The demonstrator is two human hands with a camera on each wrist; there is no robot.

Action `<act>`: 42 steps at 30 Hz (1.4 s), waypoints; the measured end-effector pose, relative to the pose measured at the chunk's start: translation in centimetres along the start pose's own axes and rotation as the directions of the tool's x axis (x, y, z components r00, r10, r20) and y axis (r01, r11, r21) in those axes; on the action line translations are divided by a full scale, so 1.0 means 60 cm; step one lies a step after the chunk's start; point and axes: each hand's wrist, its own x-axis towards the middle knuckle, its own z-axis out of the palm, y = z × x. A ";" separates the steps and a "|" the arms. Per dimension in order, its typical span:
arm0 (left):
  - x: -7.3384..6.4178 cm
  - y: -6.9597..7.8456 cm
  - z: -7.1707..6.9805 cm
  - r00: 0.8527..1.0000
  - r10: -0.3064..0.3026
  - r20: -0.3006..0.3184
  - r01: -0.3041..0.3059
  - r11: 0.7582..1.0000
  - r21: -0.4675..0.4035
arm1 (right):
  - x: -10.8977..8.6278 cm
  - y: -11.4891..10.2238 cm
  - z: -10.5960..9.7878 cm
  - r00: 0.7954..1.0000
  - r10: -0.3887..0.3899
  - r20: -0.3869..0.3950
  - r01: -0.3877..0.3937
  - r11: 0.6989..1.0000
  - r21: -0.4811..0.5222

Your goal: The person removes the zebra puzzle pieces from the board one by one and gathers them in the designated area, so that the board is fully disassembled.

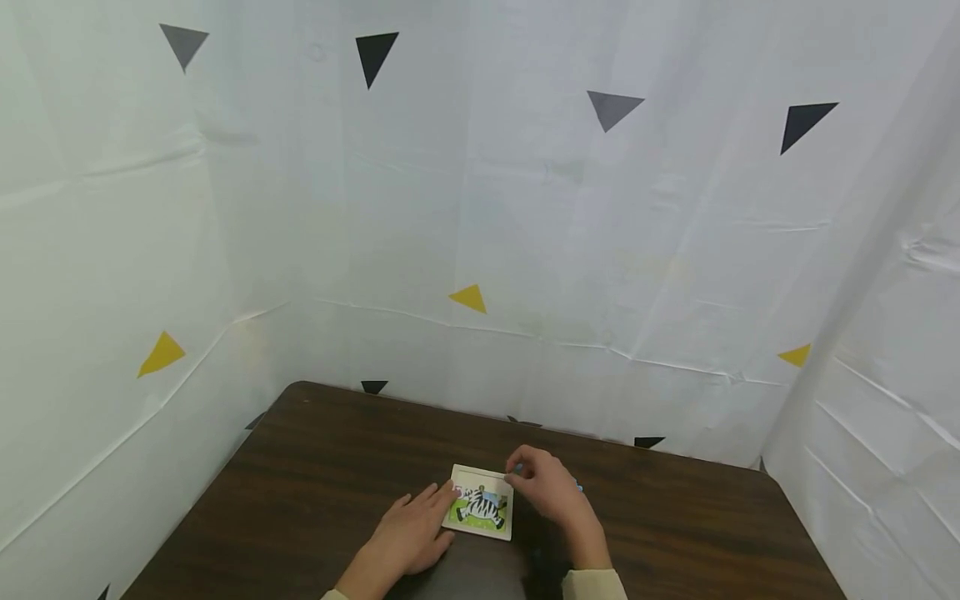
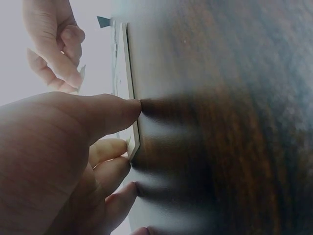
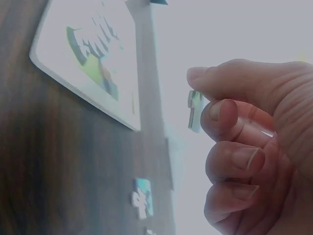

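Note:
A square puzzle board (image 1: 477, 532) with a zebra picture and a pale rim lies on the table. My left hand (image 1: 408, 531) rests at its left side with fingers extended, fingertips on the rim; in the left wrist view the thumb (image 2: 115, 111) reaches the board's edge. Above the board's far right corner, my right hand (image 1: 553, 493) pinches a small puzzle piece (image 3: 195, 111) between thumb and index finger, the other fingers curled in. The piece is raised off the board, and the hand mostly hides it in the head view.
Another puzzle piece (image 3: 142, 198), blue and white, lies on the table to the right of the board, partly behind the right hand in the head view. The dark wooden table (image 1: 697, 533) is bordered by a white curtain (image 1: 540, 233) with coloured triangles.

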 end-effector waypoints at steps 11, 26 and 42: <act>0.001 0.001 0.001 1.000 0.006 -0.003 -0.006 1.000 -0.004 | -0.018 0.008 -0.040 0.990 0.122 -0.070 -0.124 0.992 -0.018; 0.006 -0.001 0.003 1.000 0.003 -0.003 -0.003 0.999 -0.038 | -0.041 0.072 -0.087 0.972 0.194 -0.132 -0.191 0.981 0.038; 0.001 -0.005 0.003 1.000 0.003 0.010 -0.003 0.999 -0.048 | -0.072 0.144 -0.106 0.944 0.293 -0.153 -0.292 0.956 0.028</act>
